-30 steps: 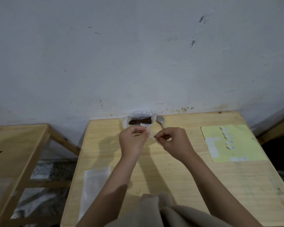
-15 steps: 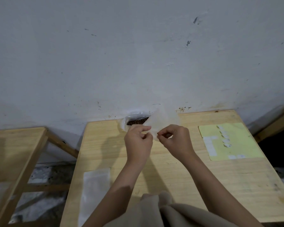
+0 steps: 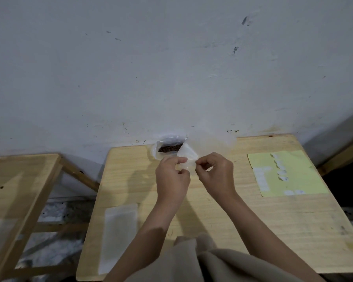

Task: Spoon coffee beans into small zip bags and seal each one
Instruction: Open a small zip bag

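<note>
I hold a small clear zip bag point(image 3: 200, 147) up above the middle of the wooden table point(image 3: 222, 220), tilted toward the wall. My left hand point(image 3: 172, 178) pinches its near left edge and my right hand point(image 3: 216, 176) pinches the edge beside it, fingertips almost touching. The bag looks empty and blurred. Behind my hands, against the wall, stands a clear plastic bag of coffee beans point(image 3: 168, 148), its top open. The held bag hides the spoon.
A stack of flat clear bags point(image 3: 119, 235) lies at the table's front left. A yellow sheet point(image 3: 283, 174) with white stickers lies at the right. A second wooden table point(image 3: 14, 180) stands to the left, with a gap between. Beige cloth point(image 3: 202, 261) covers my lap.
The bag has swung up from lying low between my hands to standing tilted toward the wall, now hiding the spoon. Both hands have drawn closer together.
</note>
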{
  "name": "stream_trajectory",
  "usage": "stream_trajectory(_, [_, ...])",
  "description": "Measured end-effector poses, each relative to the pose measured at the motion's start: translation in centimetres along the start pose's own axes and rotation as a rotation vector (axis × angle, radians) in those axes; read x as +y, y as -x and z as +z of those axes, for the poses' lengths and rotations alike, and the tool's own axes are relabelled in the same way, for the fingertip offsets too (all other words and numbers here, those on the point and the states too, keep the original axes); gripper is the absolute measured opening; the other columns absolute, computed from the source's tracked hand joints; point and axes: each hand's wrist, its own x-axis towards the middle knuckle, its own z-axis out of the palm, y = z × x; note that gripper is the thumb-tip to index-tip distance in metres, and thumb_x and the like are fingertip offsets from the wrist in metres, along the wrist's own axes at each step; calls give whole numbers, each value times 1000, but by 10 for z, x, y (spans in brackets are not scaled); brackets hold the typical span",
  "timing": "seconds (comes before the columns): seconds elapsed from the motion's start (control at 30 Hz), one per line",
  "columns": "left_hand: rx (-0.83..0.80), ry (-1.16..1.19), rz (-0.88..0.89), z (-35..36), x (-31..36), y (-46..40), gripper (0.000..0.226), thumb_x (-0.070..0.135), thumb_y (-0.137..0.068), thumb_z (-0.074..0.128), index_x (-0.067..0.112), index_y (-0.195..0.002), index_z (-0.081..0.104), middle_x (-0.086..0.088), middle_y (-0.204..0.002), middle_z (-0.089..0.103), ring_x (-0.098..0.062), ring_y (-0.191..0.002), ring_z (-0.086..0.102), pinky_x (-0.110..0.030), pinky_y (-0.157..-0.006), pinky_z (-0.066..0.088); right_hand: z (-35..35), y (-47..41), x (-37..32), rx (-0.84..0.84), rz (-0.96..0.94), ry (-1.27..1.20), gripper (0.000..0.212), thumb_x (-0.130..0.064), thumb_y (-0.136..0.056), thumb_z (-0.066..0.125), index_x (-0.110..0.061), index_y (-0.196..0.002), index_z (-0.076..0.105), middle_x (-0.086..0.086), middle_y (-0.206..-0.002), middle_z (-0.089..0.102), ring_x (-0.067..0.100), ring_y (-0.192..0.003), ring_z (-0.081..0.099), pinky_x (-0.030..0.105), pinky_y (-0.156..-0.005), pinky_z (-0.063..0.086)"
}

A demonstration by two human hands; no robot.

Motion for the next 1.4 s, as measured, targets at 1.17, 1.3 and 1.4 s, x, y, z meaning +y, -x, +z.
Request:
stream_trajectory(1.17, [-37,-107,346,36,-11,-1,129,64,-45,76,16,-145,10,9,-140,16,-8,-136,14,-51,-110,29,-56,-26,-24,-187,325,-239,19,2,-72,75,-17,-68,75,2,-69,72,6,-63,65,18,-62,54])
stream_trajectory(1.3, [34,-91,375,38,-15,1,118,57,-49,76,12,-141,18,13,-136,17,-11,-134,20,-51,-108,31,-49,-26,-26,-213,227,-118,17,3,-76,69,-12,-77,76,-10,-71,65,2,-62,60,9,-59,47])
stream_trajectory(1.4, [68,-93,401,39,-19,1,113,53,-51,77,10,-139,22,15,-134,17,-15,-133,25,-51,-107,32,-44,-29,-25,-285,229,-30,17,1,-80,66,-12,-84,76,-13,-74,61,0,-65,58,6,-60,45])
